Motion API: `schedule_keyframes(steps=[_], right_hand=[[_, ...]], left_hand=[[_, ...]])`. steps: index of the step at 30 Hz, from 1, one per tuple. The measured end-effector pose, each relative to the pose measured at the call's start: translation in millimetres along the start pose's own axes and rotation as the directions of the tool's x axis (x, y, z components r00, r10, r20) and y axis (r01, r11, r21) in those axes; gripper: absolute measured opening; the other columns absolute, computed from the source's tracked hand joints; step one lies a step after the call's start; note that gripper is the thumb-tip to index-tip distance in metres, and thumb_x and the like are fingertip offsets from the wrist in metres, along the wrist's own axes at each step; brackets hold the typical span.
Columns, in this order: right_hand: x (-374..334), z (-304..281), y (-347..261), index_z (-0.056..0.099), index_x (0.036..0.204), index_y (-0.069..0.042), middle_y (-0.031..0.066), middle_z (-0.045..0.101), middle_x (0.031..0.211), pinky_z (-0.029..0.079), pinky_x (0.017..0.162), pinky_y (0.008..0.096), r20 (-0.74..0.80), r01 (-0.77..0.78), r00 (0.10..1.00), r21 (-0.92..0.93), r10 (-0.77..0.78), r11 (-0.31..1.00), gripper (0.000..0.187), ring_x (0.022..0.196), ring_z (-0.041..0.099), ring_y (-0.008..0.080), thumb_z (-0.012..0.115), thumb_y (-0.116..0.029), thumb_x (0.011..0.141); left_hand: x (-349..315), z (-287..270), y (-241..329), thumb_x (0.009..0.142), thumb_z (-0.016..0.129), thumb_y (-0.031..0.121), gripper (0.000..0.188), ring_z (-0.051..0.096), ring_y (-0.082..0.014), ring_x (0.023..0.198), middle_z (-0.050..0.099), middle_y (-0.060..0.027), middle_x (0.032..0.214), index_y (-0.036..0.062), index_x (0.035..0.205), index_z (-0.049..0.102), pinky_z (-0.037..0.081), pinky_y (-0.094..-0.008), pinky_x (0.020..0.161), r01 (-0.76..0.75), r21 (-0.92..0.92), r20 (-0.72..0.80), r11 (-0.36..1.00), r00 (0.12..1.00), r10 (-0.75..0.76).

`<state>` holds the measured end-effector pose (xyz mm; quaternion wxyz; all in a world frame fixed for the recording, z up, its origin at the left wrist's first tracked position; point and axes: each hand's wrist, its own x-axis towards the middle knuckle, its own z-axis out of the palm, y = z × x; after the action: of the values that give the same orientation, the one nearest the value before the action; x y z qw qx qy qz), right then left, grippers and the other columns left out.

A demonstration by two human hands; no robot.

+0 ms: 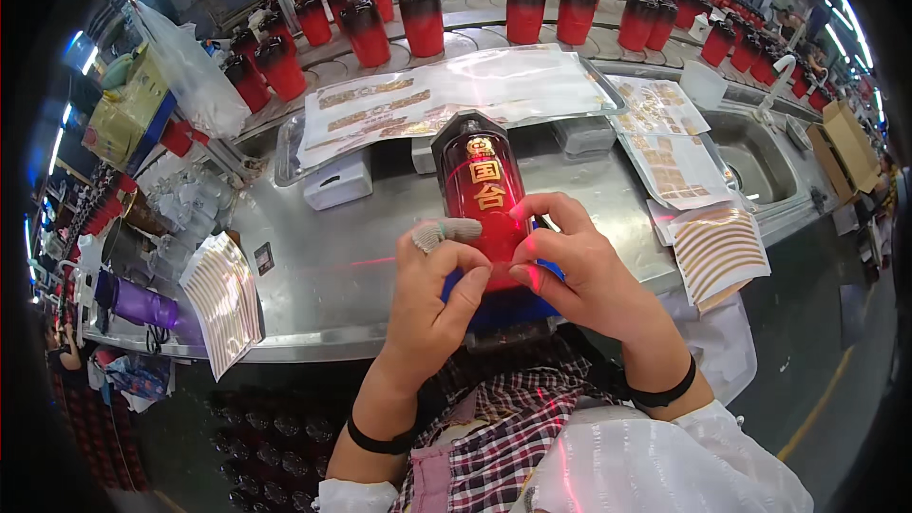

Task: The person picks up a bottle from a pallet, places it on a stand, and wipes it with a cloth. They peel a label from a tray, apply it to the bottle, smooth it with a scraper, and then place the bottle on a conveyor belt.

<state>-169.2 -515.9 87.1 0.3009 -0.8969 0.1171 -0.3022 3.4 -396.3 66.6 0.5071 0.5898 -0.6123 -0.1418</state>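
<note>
A dark-red glossy bottle (pixel 489 218) with gold characters and a black angular end leans in front of me, its black end pointing away. My left hand (pixel 427 294) is at its lower left side, the covered index finger lying across the glass. Thumb and another finger of that hand are pinched together. My right hand (pixel 584 266) is at the lower right side, fingers bent and tips close together near the red surface. Whatever is between the fingertips of either hand is too small or clear to make out. Red light lines cross the bottle and hands. A blue support (pixel 508 309) shows beneath the bottle.
Large decal sheets (pixel 465 85) lie on a tray behind the bottle, more decal sheets (pixel 674 166) at right. Striped sheets overhang the edge at left (pixel 223 294) and right (pixel 719 252). Red-black bottles (pixel 421 19) line the conveyor. A sink (pixel 755 161) is at right; a purple flask (pixel 138 304) at left.
</note>
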Motion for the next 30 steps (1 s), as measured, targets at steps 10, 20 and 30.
schedule_keyframes(steps=[10, 20, 30], right_hand=[[-3, 1, 3, 0.06, 0.091, -0.005, 0.0184, 0.051, 0.123, 0.043, 0.097, 0.0439, 0.013, 0.0, 1.0, -0.033, 0.001, 0.999, 0.015, 0.116, 0.048, 0.0394, 0.071, -0.003, 0.079], [-6, -5, -1, 0.06, 0.089, -0.004, 0.018, 0.051, 0.122, 0.043, 0.096, 0.0444, 0.018, -0.001, 1.0, -0.011, 0.001, 1.0, 0.017, 0.116, 0.049, 0.0387, 0.073, -0.005, 0.079], [-2, 5, 24, 0.059, 0.085, -0.003, 0.0153, 0.052, 0.117, 0.046, 0.086, 0.0361, -0.046, -0.105, 0.993, 0.012, 0.106, 0.994, 0.015, 0.105, 0.054, 0.0299, 0.072, -0.012, 0.084]], left_hand=[[-10, 3, -11, 0.081, 0.061, 0.006, 0.029, 0.047, -0.0288, 0.119, 0.055, -0.0147, 0.124, 0.0044, 0.11, 0.058, 0.028, -0.0393, 0.109, 0.078, -0.274, -0.057, 0.959, 0.994, -0.097], [-5, 5, -1, 0.084, 0.064, 0.014, 0.011, 0.045, -0.03, 0.123, 0.051, -0.0189, 0.133, 0.0053, 0.09, 0.062, 0.028, -0.0411, 0.108, 0.043, -0.031, -0.009, 0.999, 0.999, -0.043], [-7, 24, -18, 0.086, 0.067, 0.017, 0.014, 0.044, -0.033, 0.116, 0.053, -0.0187, 0.126, 0.0049, 0.084, 0.06, 0.031, -0.0425, 0.103, 0.159, 0.084, -0.169, 0.984, 0.975, -0.144]])
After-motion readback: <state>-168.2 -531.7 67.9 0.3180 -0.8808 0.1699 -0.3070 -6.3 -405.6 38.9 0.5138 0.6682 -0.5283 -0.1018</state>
